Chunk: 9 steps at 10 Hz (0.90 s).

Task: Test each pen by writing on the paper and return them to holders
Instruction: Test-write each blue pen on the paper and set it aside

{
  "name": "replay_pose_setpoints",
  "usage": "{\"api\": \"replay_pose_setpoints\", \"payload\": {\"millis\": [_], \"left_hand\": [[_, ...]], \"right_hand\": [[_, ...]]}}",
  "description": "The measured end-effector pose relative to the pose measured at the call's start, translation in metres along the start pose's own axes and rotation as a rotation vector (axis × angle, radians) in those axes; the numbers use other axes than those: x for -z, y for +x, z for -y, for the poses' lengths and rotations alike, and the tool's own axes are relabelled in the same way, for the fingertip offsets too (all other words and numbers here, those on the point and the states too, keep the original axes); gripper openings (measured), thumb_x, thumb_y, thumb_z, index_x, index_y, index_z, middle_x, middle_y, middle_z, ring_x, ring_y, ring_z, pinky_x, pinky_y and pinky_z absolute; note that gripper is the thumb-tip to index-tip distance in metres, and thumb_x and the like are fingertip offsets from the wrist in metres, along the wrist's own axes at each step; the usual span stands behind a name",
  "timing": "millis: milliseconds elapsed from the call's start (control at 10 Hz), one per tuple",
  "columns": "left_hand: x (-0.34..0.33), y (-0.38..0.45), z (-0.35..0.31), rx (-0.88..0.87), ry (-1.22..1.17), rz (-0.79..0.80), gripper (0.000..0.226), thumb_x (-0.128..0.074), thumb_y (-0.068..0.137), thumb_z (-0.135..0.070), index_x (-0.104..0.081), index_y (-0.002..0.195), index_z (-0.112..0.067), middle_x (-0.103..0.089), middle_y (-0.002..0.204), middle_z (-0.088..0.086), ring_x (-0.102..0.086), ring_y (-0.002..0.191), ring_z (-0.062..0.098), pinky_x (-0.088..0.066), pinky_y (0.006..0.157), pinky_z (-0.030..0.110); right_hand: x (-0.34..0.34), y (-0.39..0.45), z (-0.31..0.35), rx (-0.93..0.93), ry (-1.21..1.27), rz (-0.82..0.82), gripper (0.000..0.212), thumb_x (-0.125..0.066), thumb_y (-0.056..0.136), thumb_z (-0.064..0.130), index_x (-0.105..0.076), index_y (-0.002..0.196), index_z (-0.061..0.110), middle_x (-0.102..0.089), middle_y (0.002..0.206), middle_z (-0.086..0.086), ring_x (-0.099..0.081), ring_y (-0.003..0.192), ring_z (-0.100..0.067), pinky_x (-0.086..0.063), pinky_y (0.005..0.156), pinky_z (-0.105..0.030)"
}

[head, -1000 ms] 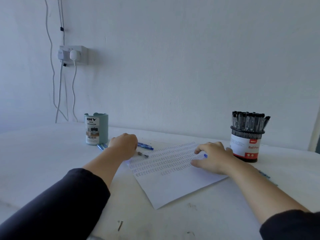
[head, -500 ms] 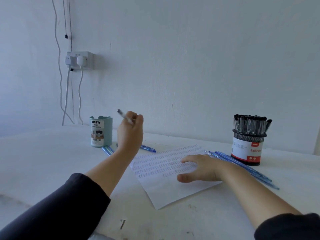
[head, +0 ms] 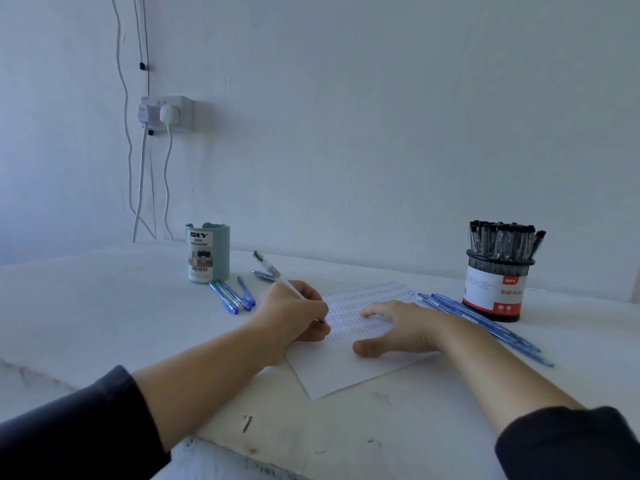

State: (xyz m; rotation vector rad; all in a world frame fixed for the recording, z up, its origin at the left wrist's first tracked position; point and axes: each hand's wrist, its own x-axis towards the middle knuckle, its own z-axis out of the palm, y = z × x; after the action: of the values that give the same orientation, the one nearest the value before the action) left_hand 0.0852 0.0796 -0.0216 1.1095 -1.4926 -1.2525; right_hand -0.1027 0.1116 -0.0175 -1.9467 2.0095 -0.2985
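My left hand [head: 294, 315] grips a white pen [head: 273, 271] in a writing hold, its tip down on the left part of the paper [head: 349, 372]. The pen's cap end points up and to the left. Rows of small written marks cover the sheet's upper half. My right hand [head: 401, 327] lies flat on the paper with fingers spread, pressing it down. A teal desk organizer [head: 207, 252] stands at the back left. At the back right a black mesh holder [head: 498, 285] is full of black pens.
Three blue pens [head: 232, 296] lie beside the teal organizer, and one more [head: 262, 275] behind my left hand. Several blue pens [head: 485, 323] lie right of the paper by the mesh holder. A wall socket [head: 166, 112] with cables hangs at the back left.
My left hand picked a pen off the table, lifted it, then came down onto the paper in a writing grip. My right hand shifted left and flattened on the sheet.
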Motion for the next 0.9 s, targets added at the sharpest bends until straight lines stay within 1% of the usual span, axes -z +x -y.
{"api": "replay_pose_setpoints", "payload": {"millis": [100,200,300,400,500,600,700,800,900], "left_hand": [[-0.0016,-0.0011,0.0011,-0.021,0.08,-0.007,0.015,-0.058,0.077,0.009,-0.058,0.069,-0.003,-0.063,0.063,0.018,-0.06,0.051,0.021,-0.053,0.048,0.024],[-0.0011,-0.0017,0.0017,-0.022,0.12,-0.002,0.014,-0.06,0.075,0.01,-0.06,0.067,-0.002,-0.064,0.065,0.02,-0.059,0.049,0.019,-0.054,0.052,0.026],[-0.0012,-0.0011,0.0018,-0.03,0.139,-0.005,0.015,-0.06,0.074,0.01,-0.059,0.064,-0.002,-0.064,0.061,0.018,-0.057,0.048,0.02,-0.052,0.048,0.024],[-0.0012,-0.0004,0.0023,-0.024,0.155,-0.011,0.012,-0.062,0.073,0.009,-0.06,0.066,0.0,-0.063,0.06,0.018,-0.055,0.047,0.021,-0.052,0.047,0.023],[-0.0001,-0.0008,0.0011,-0.016,0.169,-0.015,0.01,-0.062,0.074,0.008,-0.06,0.07,0.0,-0.063,0.06,0.017,-0.055,0.048,0.022,-0.052,0.049,0.025],[0.0004,-0.0012,0.0008,-0.025,0.203,-0.032,0.009,-0.061,0.074,0.006,-0.06,0.071,-0.002,-0.06,0.054,0.012,-0.051,0.041,0.016,-0.047,0.044,0.02],[-0.0005,-0.0015,0.0012,-0.035,0.246,-0.038,0.008,-0.062,0.074,0.005,-0.061,0.069,-0.002,-0.059,0.048,0.008,-0.05,0.04,0.015,-0.048,0.046,0.02],[-0.0016,-0.001,0.0018,-0.049,0.275,-0.042,0.008,-0.064,0.073,0.004,-0.062,0.068,-0.002,-0.06,0.05,0.009,-0.052,0.041,0.016,-0.051,0.051,0.023],[-0.002,-0.0013,0.0019,-0.044,0.284,-0.037,0.006,-0.065,0.075,0.003,-0.064,0.071,0.0,-0.062,0.053,0.01,-0.054,0.041,0.015,-0.052,0.051,0.023]], "right_hand": [[0.0006,-0.0025,0.0006,0.004,0.001,-0.002,0.083,-0.068,0.071,0.063,-0.034,0.143,0.037,-0.027,0.153,0.01,-0.026,0.14,-0.014,-0.022,0.115,-0.035],[0.0003,-0.0032,0.0005,0.009,0.009,0.002,0.082,-0.068,0.072,0.062,-0.034,0.143,0.037,-0.027,0.153,0.011,-0.026,0.14,-0.014,-0.022,0.115,-0.035],[0.0006,-0.0022,-0.0002,-0.001,0.033,0.003,0.083,-0.068,0.07,0.063,-0.035,0.142,0.039,-0.027,0.153,0.011,-0.027,0.14,-0.014,-0.022,0.115,-0.036],[0.0006,-0.0014,-0.001,-0.002,0.024,0.008,0.083,-0.068,0.071,0.063,-0.034,0.143,0.039,-0.025,0.154,0.012,-0.026,0.141,-0.014,-0.022,0.115,-0.036],[0.0014,-0.0015,-0.0006,-0.005,0.024,0.008,0.083,-0.067,0.071,0.063,-0.033,0.143,0.04,-0.025,0.154,0.011,-0.026,0.141,-0.014,-0.022,0.115,-0.035],[0.0017,-0.0017,0.0003,-0.004,0.025,0.016,0.083,-0.067,0.072,0.063,-0.033,0.143,0.039,-0.025,0.154,0.011,-0.025,0.141,-0.014,-0.021,0.115,-0.035],[0.0017,-0.0022,0.0004,0.003,0.023,0.024,0.081,-0.067,0.074,0.061,-0.032,0.144,0.038,-0.024,0.155,0.011,-0.025,0.141,-0.014,-0.021,0.115,-0.035],[0.0019,-0.0021,0.0001,0.001,0.034,0.025,0.082,-0.067,0.073,0.061,-0.032,0.144,0.038,-0.025,0.154,0.011,-0.025,0.141,-0.014,-0.022,0.115,-0.034],[0.0015,-0.0001,-0.0009,-0.003,0.028,0.027,0.083,-0.067,0.072,0.063,-0.032,0.144,0.039,-0.024,0.155,0.012,-0.025,0.141,-0.014,-0.021,0.115,-0.036]]}}
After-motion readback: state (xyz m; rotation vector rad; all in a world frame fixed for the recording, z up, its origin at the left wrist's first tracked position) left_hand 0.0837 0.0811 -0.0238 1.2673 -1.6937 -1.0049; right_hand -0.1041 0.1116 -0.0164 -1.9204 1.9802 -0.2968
